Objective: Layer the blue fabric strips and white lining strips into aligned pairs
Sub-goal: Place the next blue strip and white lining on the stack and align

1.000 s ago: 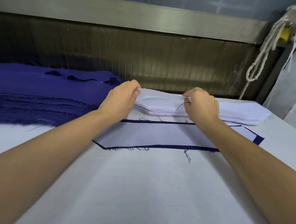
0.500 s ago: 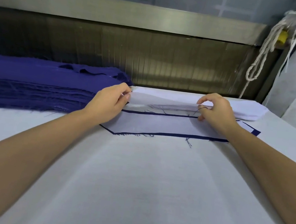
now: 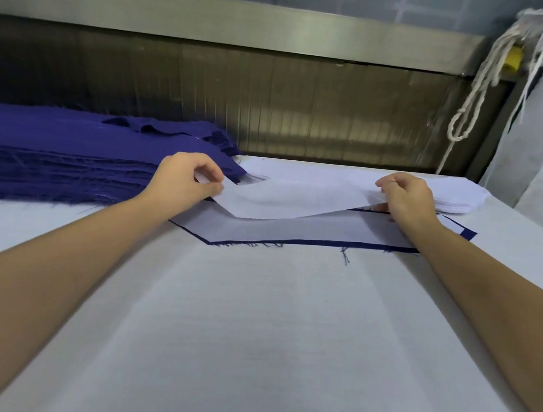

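White lining first: we count 1 loose lining strip (image 3: pixel 284 204) held above the table (image 3: pixel 245 340), sagging between 2 hands. The left hand (image 3: pixel 185 179) pinches its left end between thumb and curled fingers; the right hand (image 3: pixel 406 197) pinches its right end the same way. Under it, near the table's far edge, we see 1 laid pair (image 3: pixel 311 233): a white piece flat on a blue strip (image 3: pixel 467 233) whose dark border shows along the near side and at the right end. We count 2 stacks at the far edge: blue fabric strips (image 3: pixel 62 157) toward the far left corner, white lining strips (image 3: pixel 453 200) toward the far right; their layers are too many for us to count. From the pair to the near edge runs a broad stretch of white table cover, and 1 rope (image 3: pixel 501 46) hangs beyond the far right corner
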The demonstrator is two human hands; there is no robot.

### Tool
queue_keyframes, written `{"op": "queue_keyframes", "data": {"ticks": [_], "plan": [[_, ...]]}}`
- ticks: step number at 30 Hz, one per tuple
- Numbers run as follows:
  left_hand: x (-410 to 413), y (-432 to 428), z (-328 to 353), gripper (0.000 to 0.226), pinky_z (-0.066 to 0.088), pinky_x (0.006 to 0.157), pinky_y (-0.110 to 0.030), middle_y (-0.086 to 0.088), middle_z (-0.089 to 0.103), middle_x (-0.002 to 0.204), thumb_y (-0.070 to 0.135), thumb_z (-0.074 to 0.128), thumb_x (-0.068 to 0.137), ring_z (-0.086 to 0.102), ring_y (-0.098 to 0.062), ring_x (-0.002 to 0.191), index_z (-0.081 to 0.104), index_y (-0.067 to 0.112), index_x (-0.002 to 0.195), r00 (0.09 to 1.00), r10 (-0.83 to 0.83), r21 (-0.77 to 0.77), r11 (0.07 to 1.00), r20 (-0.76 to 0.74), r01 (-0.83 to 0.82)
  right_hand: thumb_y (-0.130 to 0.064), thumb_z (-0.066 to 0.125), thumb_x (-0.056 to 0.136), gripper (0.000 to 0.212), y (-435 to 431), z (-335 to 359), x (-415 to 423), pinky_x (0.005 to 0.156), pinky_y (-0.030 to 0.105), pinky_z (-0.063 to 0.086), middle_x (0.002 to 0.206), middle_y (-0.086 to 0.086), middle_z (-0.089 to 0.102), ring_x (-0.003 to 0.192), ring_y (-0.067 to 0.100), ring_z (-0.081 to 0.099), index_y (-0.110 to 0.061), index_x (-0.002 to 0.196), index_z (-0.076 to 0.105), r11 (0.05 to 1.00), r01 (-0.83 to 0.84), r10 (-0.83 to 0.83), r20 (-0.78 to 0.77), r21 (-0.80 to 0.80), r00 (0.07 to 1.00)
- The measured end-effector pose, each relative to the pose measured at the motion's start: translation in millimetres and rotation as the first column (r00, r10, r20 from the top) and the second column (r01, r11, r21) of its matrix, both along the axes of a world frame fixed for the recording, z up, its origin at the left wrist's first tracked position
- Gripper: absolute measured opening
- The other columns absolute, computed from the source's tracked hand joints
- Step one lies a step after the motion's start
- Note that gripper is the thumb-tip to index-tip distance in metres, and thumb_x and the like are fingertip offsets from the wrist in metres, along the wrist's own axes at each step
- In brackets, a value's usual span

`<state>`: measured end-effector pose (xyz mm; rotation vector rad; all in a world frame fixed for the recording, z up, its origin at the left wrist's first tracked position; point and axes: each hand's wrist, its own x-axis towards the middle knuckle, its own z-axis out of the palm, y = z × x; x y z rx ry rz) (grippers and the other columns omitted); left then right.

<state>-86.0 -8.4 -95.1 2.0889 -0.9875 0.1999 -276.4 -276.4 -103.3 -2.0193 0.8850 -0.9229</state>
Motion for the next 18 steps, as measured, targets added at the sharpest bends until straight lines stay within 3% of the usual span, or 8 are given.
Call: {"op": "queue_keyframes", "data": {"ticks": [4, 8, 10, 15, 18], "plan": [[-0.4, 0.4, 2.8, 0.022, 0.037, 0.067, -0.005, 0.007, 0.065, 0.09, -0.004, 0.063, 0.082, 0.055, 0.0, 0.076, 0.067, 0.016, 0.087, 0.999, -0.03, -0.008, 1.0, 0.023, 0.031, 0.003, 0.048, 0.084, 0.03, -8.2, -3.4, -3.5, 0.074, 0.025, 0.04, 0.095, 0.002, 0.057, 0.086, 0.018, 0.051, -0.012, 0.103, 0.066, 0.999, 0.035, -0.035, -0.018, -0.029, 0.999], [-2.2, 2.2, 12.3, 0.03, 0.038, 0.085, -0.02, 0.005, 0.062, 0.096, -0.011, 0.055, 0.083, 0.052, -0.01, 0.097, 0.068, 0.016, 0.086, 0.993, -0.087, 0.03, 0.996, 0.077, 0.084, 0.01, 0.055, 0.078, 0.032, -7.8, 6.8, -5.9, 0.066, 0.024, 0.043, 0.083, -0.002, 0.057, 0.077, 0.012, 0.053, -0.016, 0.092, 0.068, 0.997, 0.053, -0.057, 0.088, 0.055, 0.994], [-1.0, 6.6, 16.6, 0.031, 0.039, 0.086, -0.022, 0.005, 0.063, 0.096, -0.012, 0.054, 0.084, 0.054, -0.011, 0.097, 0.07, 0.015, 0.084, 0.988, -0.138, 0.047, 0.99, 0.062, 0.135, 0.011, 0.058, 0.076, 0.029, -8.2, 12.0, -10.1, 0.06, 0.021, 0.044, 0.075, -0.004, 0.055, 0.068, 0.009, 0.052, -0.012, 0.09, 0.069, 0.994, 0.064, -0.076, 0.15, 0.084, 0.986], [7.1, 29.4, 14.8, 0.039, 0.044, 0.083, -0.017, 0.012, 0.068, 0.092, -0.013, 0.057, 0.083, 0.06, 0.0, 0.094, 0.07, 0.022, 0.074, 0.967, -0.252, 0.114, 0.96, -0.037, 0.255, 0.011, 0.06, 0.075, 0.026, -13.6, 12.0, -36.0, 0.056, 0.02, 0.044, 0.072, 0.0, 0.057, 0.064, 0.011, 0.052, -0.011, 0.086, 0.069, 0.993, 0.057, -0.068, 0.101, 0.106, 0.993], [15.2, 41.8, 8.8, 0.041, 0.051, 0.083, -0.03, 0.011, 0.069, 0.093, -0.016, 0.056, 0.082, 0.063, -0.009, 0.093, 0.071, 0.021, 0.074, 0.958, -0.269, 0.123, 0.952, -0.099, 0.28, 0.01, 0.059, 0.073, 0.026, -15.3, 8.4, -48.1, 0.044, 0.017, 0.039, 0.066, 0.004, 0.057, 0.054, 0.015, 0.045, -0.015, 0.074, 0.068, 0.986, 0.034, -0.045, 0.068, 0.161, 0.997]]}}
